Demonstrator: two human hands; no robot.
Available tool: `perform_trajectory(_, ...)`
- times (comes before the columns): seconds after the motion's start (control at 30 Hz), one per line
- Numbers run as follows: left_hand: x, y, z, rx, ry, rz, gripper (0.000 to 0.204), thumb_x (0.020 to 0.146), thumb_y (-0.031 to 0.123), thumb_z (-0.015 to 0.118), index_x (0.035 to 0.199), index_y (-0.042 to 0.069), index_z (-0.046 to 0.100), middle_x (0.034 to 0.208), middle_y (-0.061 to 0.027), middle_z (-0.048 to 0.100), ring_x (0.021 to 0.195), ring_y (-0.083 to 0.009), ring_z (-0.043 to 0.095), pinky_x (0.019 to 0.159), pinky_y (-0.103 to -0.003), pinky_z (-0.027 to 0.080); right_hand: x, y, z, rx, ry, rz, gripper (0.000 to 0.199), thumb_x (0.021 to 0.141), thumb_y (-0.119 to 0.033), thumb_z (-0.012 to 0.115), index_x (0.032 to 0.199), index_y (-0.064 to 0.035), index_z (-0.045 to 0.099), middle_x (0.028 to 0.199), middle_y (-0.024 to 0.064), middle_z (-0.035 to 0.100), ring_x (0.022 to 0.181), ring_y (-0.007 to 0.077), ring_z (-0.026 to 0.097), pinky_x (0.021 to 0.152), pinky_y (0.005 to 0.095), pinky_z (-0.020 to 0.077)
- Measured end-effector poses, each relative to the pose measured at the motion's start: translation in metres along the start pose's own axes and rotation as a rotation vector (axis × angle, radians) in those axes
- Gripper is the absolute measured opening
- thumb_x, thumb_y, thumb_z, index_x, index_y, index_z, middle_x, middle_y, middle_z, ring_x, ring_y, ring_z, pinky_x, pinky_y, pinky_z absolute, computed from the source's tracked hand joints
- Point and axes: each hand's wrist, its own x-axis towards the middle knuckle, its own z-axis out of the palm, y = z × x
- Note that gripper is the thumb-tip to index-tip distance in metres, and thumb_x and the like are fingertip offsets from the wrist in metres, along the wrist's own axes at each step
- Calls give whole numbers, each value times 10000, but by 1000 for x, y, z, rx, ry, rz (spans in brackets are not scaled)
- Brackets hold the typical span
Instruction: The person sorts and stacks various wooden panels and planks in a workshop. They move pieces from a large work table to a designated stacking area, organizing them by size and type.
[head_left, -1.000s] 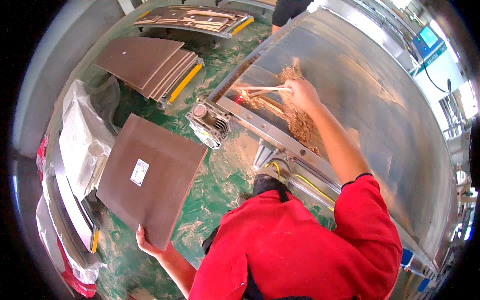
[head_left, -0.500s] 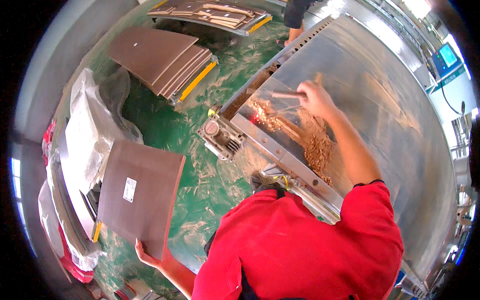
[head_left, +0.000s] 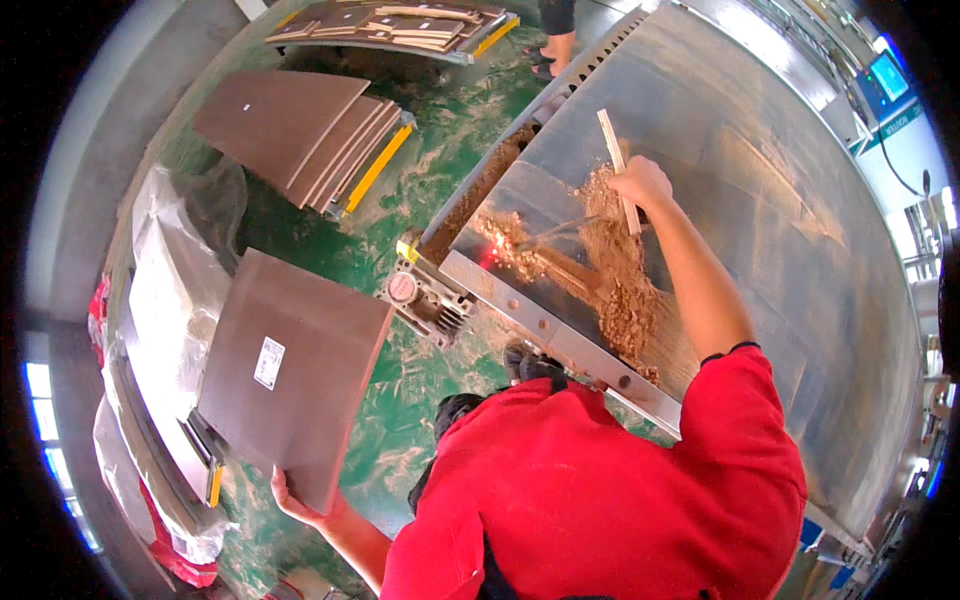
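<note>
At the lower left, my left hand grips the near edge of a brown board that carries a white label. The board is held tilted beside the machine. My right hand is closed around a narrow wooden strip, which it holds over the machine's grey bed. A heap of sawdust and chips lies on the bed just below and left of that hand. A red light spot glows at the heap's left end, near the bed's metal edge.
A motor unit juts from the bed's corner. Stacked brown boards sit on the green floor, with another pile of boards and offcuts beyond. Plastic-wrapped material stands at left. Another person's legs show at the top.
The strip in my right hand has turned from lying sideways to pointing away from me. My view has shifted slightly, and the board in my left hand appears a little farther right.
</note>
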Motion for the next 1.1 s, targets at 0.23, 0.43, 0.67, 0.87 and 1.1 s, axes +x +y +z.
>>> perform_trajectory(0.23, 17, 5, 40, -158, -105, -217, 470, 815, 288, 591, 1171, -19, 586, 1179, -136, 600, 1098, -288, 553, 946, -427, 428, 10, 8, -4, 175, 123, 4, 408, 676, -280, 693, 947, 24, 673, 890, 219, 677, 852, 347, 666, 745, 418, 508)
perform_trajectory(0.43, 69, 9, 35, -116, -184, -264, 499, 817, 288, 585, 1203, -29, 564, 1186, -148, 598, 1099, -298, 557, 941, -438, 435, -2, 27, -19, 695, 216, 45, 298, 753, -192, 684, 983, -6, 649, 870, 106, 655, 786, 220, 625, 706, 354, 475)
perform_trajectory(0.67, 157, 12, 31, -114, -330, -351, 503, 812, 291, 589, 1195, -35, 565, 1207, -147, 586, 1099, -294, 558, 933, -442, 441, -40, 95, -29, 991, 347, 149, 265, 777, -210, 676, 963, -22, 661, 830, 100, 658, 741, 235, 632, 684, 377, 492)
perform_trajectory(0.87, 206, 9, 35, -99, -328, -395, 505, 808, 311, 614, 1190, -17, 575, 1213, -130, 579, 1116, -284, 547, 946, -450, 434, -125, 140, -22, -53, 383, 400, 410, 800, -368, 669, 928, 22, 686, 878, 253, 674, 861, 401, 662, 735, 459, 521)
perform_trajectory(1.1, 234, 4, 44, -79, -459, -461, 552, 800, 313, 615, 1234, -20, 540, 1256, -140, 549, 1137, -293, 534, 957, -449, 429, -195, 183, 32, -121, 391, 459, 326, 728, -218, 600, 917, 35, 679, 898, 276, 659, 874, 425, 646, 768, 470, 514)
